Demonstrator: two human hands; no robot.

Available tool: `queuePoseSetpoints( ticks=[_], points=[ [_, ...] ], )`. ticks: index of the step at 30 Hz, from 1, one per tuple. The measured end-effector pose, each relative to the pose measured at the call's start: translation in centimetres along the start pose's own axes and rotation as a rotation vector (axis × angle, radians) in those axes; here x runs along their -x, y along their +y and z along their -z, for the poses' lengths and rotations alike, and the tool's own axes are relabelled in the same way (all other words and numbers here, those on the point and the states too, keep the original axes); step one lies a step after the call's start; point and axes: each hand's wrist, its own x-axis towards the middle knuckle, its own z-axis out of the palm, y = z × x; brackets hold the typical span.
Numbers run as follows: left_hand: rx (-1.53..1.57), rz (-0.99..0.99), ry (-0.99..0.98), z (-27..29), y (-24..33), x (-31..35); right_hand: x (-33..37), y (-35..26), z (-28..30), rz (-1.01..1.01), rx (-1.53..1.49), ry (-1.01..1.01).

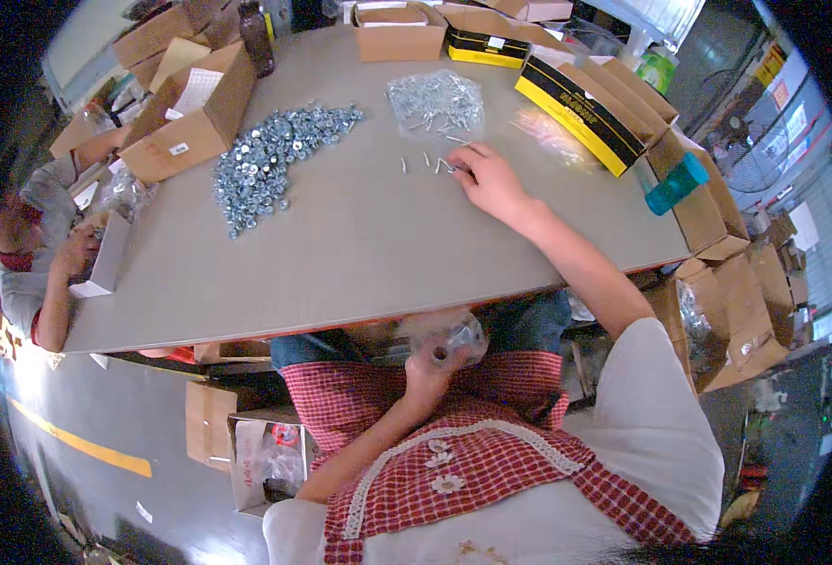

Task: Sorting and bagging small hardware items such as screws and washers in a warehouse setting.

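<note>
My right hand (491, 184) rests over the grey table with its fingers closed at the tips on a small silver screw. A few loose screws (427, 159) lie just left of the fingertips. Beyond them is a clear plastic bag (435, 102) full of similar screws. Below the table edge, over my lap, my left hand (427, 377) is closed around a clear plastic bag (458, 337); its contents are hard to make out. A curved pile of shiny metal nuts or similar small parts (270, 160) spreads across the table on the left.
Yellow-and-black boxes (581, 113) and an open cardboard box (399, 38) line the far side. A clear bag of pale pieces (557, 137) and a teal roll (677, 184) sit right. Left are a large carton (195, 118) and another person's hand (79, 250) at a white box (105, 256).
</note>
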Motion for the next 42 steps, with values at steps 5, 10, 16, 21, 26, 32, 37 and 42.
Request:
queuePoseSetpoints(
  ticks=[5, 10, 16, 21, 26, 32, 37, 42],
  points=[
    [-0.055, 0.113, -0.071, 0.2, 0.9, -0.1, 0.8, 1.0, -0.3, 0.186, -0.091, -0.028],
    [-0.108, -0.072, -0.001, 0.0, 0.6, 0.2, 2.6, 0.4, 0.2, 0.206, -0.373, -0.143],
    [-0.204, -0.186, 0.007, 0.3, 1.1, -0.2, 7.1, -4.2, 2.6, 0.165, -0.539, -0.296],
    [-0.151, -0.154, -0.030, 0.4, 0.7, -0.6, 11.3, -8.6, 5.6, 0.168, -0.886, -0.465],
    [-0.184, -0.007, -0.086, 0.3, -0.3, -1.0, 12.8, -10.2, 8.4, 0.043, -1.036, -0.346],
    [-0.067, -0.096, -0.087, -0.6, -2.5, -1.6, 14.6, -10.6, 7.4, 0.065, -0.861, -0.308],
    [-0.098, -0.093, -0.199, 0.6, -1.9, -1.1, 15.0, -10.9, 6.3, 0.063, -0.802, -0.314],
    [0.083, -0.045, -0.388, 8.0, -1.1, 1.8, 14.4, -13.8, 4.7, 0.388, -0.635, -0.227]
  ],
)
